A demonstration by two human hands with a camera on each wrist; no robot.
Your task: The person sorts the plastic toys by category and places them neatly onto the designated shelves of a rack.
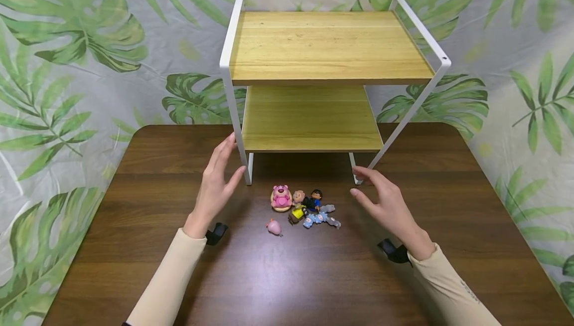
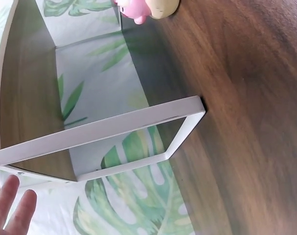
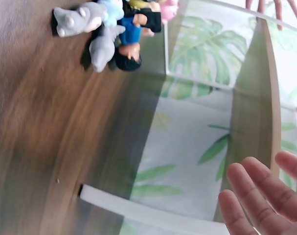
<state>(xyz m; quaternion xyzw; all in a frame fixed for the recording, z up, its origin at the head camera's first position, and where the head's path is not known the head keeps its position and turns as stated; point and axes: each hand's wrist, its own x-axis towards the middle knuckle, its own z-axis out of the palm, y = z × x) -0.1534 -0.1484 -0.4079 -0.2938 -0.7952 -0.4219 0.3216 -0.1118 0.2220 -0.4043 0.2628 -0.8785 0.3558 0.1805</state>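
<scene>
A two-tier shelf with wooden boards and white metal side frames stands on the brown table. My left hand is beside its left frame, fingers extended and thumb apart; whether the fingertips touch the metal I cannot tell. Near the lower right leg is my right hand, with loosely bent fingers and nothing held. Between the hands, in front of the shelf, lie several small toy figures: a pink bear, a pink round toy, a black-haired figure in blue, light-blue figures and grey ones.
The dark wooden table has rounded back corners. A leaf-patterned cloth hangs behind and to both sides of it. Black straps are on the wrists. The shelf's upper board sits between raised white side bars.
</scene>
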